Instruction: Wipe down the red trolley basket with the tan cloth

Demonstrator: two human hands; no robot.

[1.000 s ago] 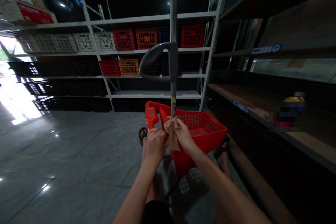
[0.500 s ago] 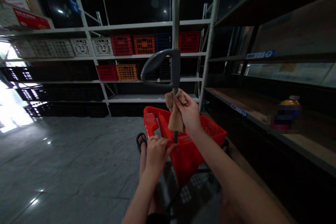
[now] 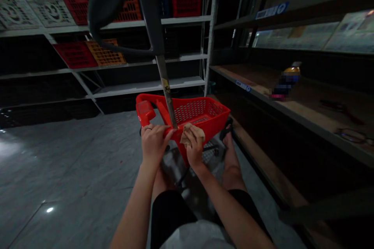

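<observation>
Gripping a cloth (image 3: 196, 130), our right hand (image 3: 195, 148) has dropped from the pole (image 3: 167, 91) to the cart (image 3: 214, 122), apparently shifting our work there; our left hand (image 3: 153, 142) grips the cart's edge.

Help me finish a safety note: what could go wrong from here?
1. The cloth is bunched under the right hand, so it might slip and let bare fingers scrape the cart.
2. The handle juts out above both hands, so someone leaning in could bump it.
3. The bottle is near the front edge of the shelf; a knock could send it over.
</observation>
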